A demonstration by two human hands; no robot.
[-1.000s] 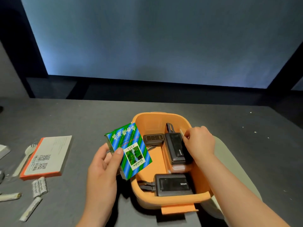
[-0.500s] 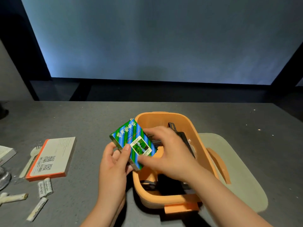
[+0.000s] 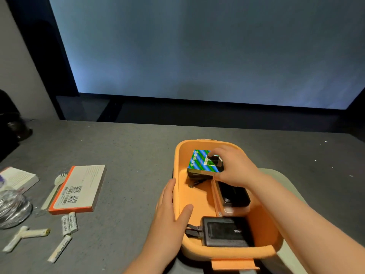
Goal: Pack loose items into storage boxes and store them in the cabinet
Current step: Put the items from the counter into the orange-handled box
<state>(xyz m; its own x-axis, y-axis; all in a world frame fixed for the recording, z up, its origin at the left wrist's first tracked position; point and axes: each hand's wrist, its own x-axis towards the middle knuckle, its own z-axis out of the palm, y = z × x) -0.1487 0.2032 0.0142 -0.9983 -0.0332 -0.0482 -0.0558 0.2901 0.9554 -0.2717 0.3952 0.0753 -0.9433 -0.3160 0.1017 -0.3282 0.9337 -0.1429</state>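
Observation:
An orange storage box (image 3: pixel 177 175) stands on the grey table. A green-and-blue patterned carton (image 3: pixel 198 162) lies at the box's far end, on top of a small dark device. My right hand (image 3: pixel 235 167) reaches into the box from the right and grips the carton's right end. My left hand (image 3: pixel 167 210) rests flat against the outside of the box's left wall, thumb over the rim. Also inside are a black power bank (image 3: pixel 234 194) on a pinkish case and a black charger (image 3: pixel 223 232) with a cable at the near end.
A grey-green lid (image 3: pixel 280 180) lies under the box at the right. To the left lie an orange-edged book (image 3: pixel 79 188), a pale fork (image 3: pixel 54 188), several white batteries (image 3: pixel 69 224), a second book (image 3: pixel 16 177) and crinkled clear plastic (image 3: pixel 11 208).
The carton passed from my left hand to my right and went down into the far end of the box. My left hand moved to the box's left wall.

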